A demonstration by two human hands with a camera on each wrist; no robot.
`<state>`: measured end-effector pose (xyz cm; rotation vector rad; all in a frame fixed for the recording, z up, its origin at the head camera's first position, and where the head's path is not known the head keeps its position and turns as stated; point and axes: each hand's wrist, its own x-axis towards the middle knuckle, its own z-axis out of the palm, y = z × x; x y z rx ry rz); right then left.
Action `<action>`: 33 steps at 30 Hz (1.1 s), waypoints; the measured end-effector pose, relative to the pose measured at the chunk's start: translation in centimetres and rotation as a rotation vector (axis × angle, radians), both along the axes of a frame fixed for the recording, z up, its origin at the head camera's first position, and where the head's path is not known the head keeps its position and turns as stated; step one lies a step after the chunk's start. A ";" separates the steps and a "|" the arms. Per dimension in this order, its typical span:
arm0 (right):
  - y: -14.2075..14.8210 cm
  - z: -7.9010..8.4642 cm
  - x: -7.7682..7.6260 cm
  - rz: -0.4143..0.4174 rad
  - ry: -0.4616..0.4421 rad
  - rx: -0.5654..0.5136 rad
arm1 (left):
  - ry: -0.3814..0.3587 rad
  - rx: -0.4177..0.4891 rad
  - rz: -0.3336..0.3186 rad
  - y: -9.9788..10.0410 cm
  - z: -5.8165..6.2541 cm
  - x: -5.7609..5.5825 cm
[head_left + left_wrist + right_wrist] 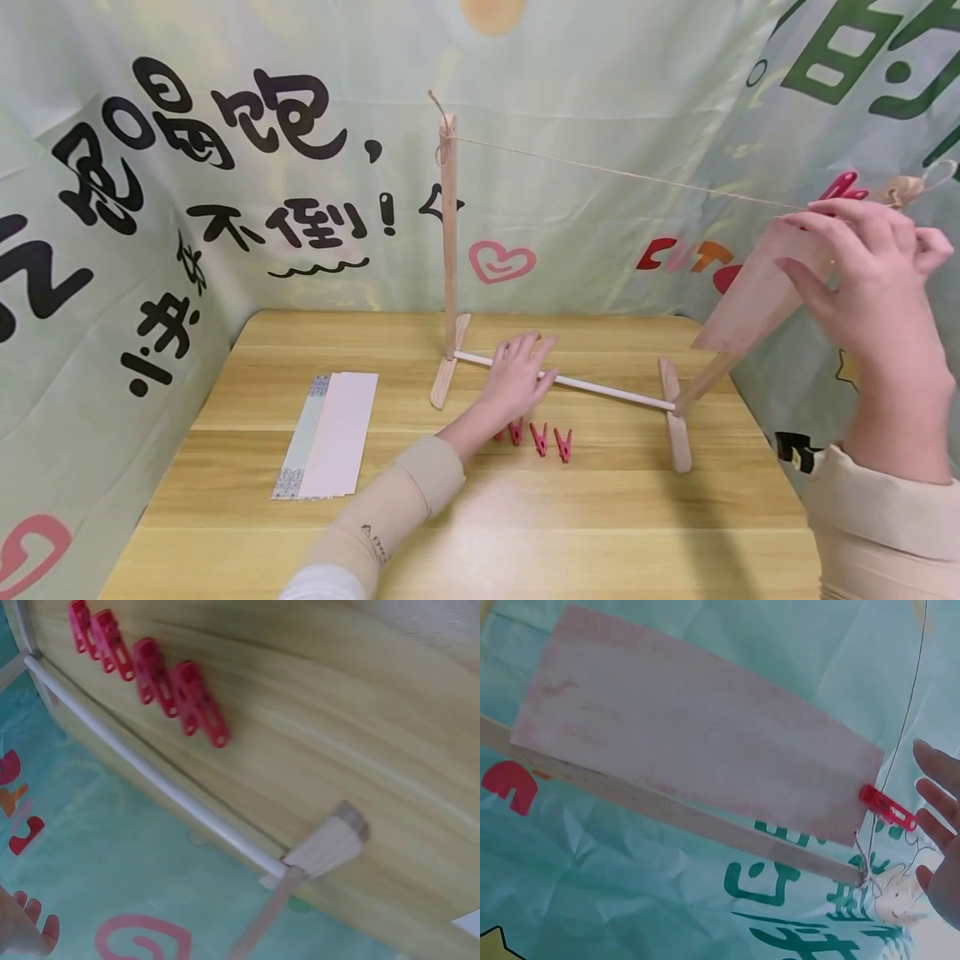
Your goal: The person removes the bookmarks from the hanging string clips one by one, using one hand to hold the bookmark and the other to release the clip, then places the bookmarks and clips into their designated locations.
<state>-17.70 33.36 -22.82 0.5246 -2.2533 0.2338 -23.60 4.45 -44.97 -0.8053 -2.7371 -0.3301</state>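
Note:
A pale pink paper strip hangs from the thin string, with a red clothespin clipped at one corner of its upper end. My right hand is beside this clip, its fingers spread and loosely bent; the right wrist view shows a gap between fingertips and clip. Over the white rod low on the wooden stand, my left hand stretches out with nothing between its fingers. Several red clothespins lie in a row on the table below it, partly hidden by that hand in the head view.
The stand's left post rises upright on a flat wooden foot; another foot supports the right post. A small stack of paper strips lies on the table's left side. Printed cloth surrounds the table.

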 end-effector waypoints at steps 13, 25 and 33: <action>0.7 1.8 -0.2 -0.223 -0.059 -0.099 | 0.025 -0.016 -0.054 4.6 2.1 -1.5; 1.8 3.0 -1.7 -0.290 -0.158 -0.265 | -0.050 -0.033 -0.062 8.0 3.8 -1.8; 2.6 3.4 -2.3 -0.256 -0.172 -0.286 | -0.103 -0.024 -0.053 10.1 4.1 -1.6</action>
